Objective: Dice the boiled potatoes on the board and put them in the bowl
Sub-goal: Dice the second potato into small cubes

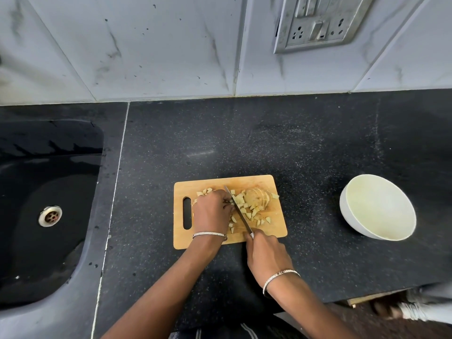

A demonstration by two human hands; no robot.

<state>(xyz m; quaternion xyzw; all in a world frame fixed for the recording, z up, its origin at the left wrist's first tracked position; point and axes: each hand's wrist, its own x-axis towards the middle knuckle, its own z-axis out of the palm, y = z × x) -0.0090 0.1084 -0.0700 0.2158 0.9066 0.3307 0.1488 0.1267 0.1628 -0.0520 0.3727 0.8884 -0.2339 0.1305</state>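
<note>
- Sink (49, 204), far left, set into the dark counter (293, 148); drain (50, 216) in its floor. Not part of the task.
- Board (269, 238), wooden, mid counter, handle slot at its left end.
- Left hand (211, 211) on the board's left half, fingers curled down over dice (254, 214) tight against the blade; exactly what they pin is hidden.
- Knife (238, 211), blade runs far-to-near across the board, edge down among the pieces, just right of the left fingertips.
- Dice are scattered on the board, mostly right of the blade, a few left of the hand. None in the bowl yet.
- Potato (256, 198), sliced but not yet diced, slices leaning together at the far right of the board.
- Right hand (266, 255) at the board's near edge, fingers wrapped round the knife handle, which is mostly covered.
- Bowl (378, 206), white, well right of the board, nothing in it.
- Handling, my guess: boiled potato is light, soft, crumbly, a bit sticky. Pinching would mash it. Hold the slices together by their sides. Scoop dice with a cupped hand or the blade flat.
</note>
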